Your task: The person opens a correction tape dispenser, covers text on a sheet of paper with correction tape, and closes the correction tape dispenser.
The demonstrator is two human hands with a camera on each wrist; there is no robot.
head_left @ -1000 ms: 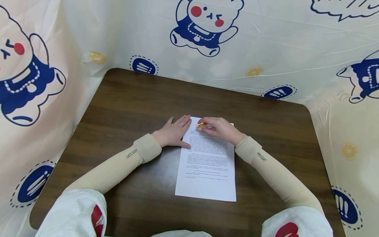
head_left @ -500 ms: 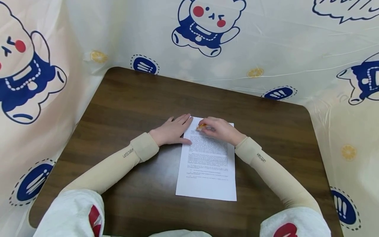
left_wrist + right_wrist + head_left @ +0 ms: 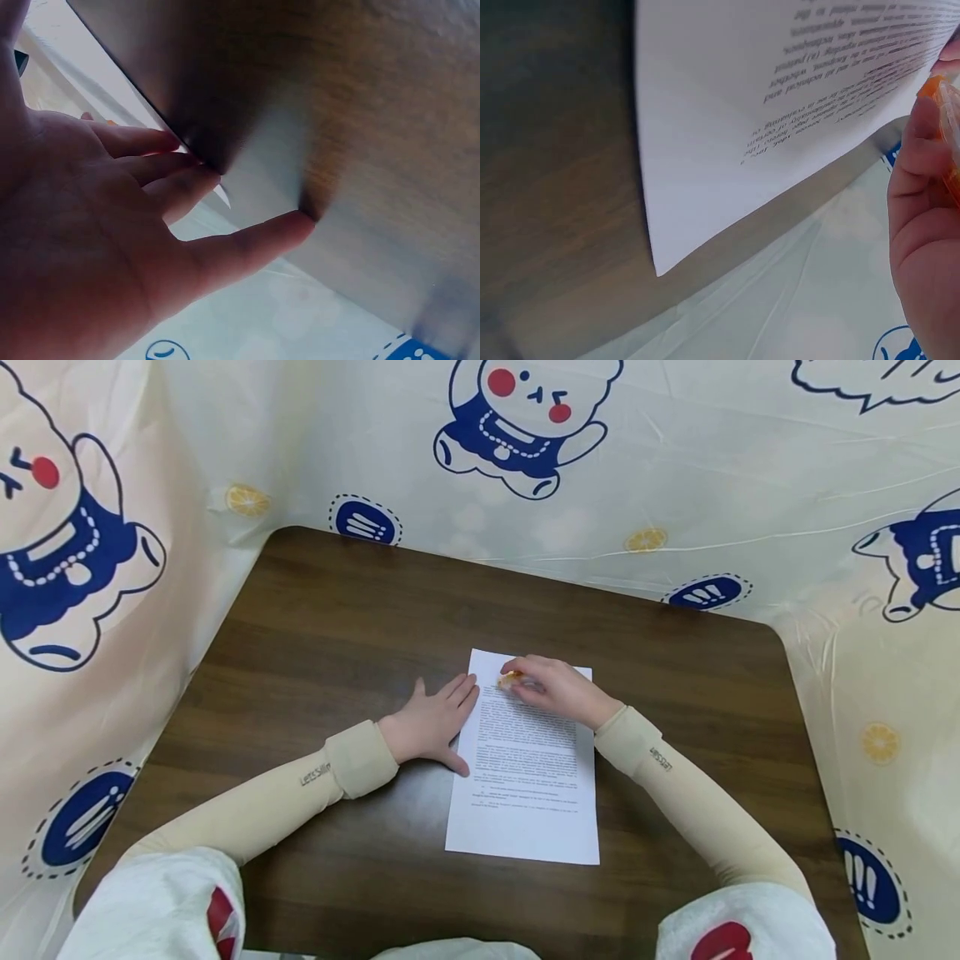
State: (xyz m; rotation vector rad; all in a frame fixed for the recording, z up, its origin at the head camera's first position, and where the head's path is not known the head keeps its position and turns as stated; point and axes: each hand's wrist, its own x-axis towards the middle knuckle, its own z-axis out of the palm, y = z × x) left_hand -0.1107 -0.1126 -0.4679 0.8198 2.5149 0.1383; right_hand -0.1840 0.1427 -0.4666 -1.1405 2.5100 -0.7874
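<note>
A printed sheet of paper (image 3: 517, 839) lies on the brown table, its text upside down in the right wrist view. My right hand (image 3: 558, 689) pinches a small orange and clear plastic object (image 3: 949, 112) between thumb and fingers, its tip right at the top lines of the text. Most of that object is cut off by the right wrist view's edge, and I cannot tell its kind. Flat and spread, my left hand (image 3: 426, 725) rests at the sheet's left edge, with fingertips and thumb tip just at the paper. In the left wrist view its fingers (image 3: 255, 247) are straight.
The dark wooden table (image 3: 337, 610) has rounded corners and stretches out on all sides of the sheet. A pale curtain (image 3: 510, 527) with cartoon bears hangs close behind it and along both sides.
My left hand has slid down and slightly left along the paper's edge, uncovering the sheet's top left corner. The right hand stays almost in place, still holding the orange object.
</note>
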